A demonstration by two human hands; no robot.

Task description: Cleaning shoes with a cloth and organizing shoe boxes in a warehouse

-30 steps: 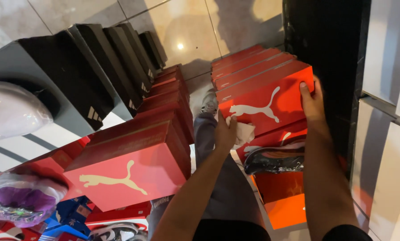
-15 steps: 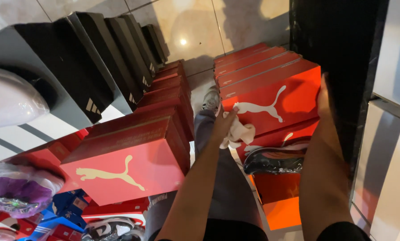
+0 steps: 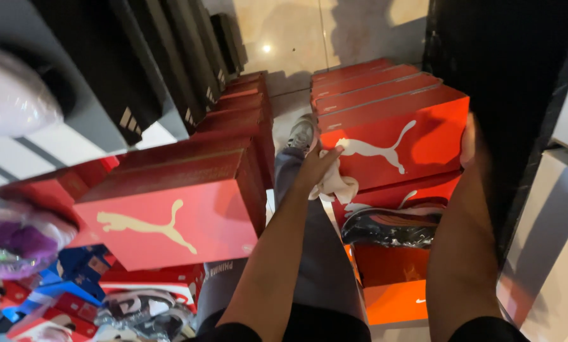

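Both hands on the top red shoebox (image 3: 398,136) of a stack — left hand (image 3: 319,166) flat against its near-left corner, fingers spread, white cloth (image 3: 336,185) bunched under them; right hand (image 3: 471,140) clasps the right edge. Dark shoe (image 3: 388,226) just below.

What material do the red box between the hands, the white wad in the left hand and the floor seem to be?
Red box: probably cardboard with a smooth printed finish; it has sharp folded edges and flat colour. White wad: looks like tissue paper or cloth, soft and crumpled; I cannot tell which. Floor: seemingly polished tile, since it mirrors a lamp and shows a joint line.
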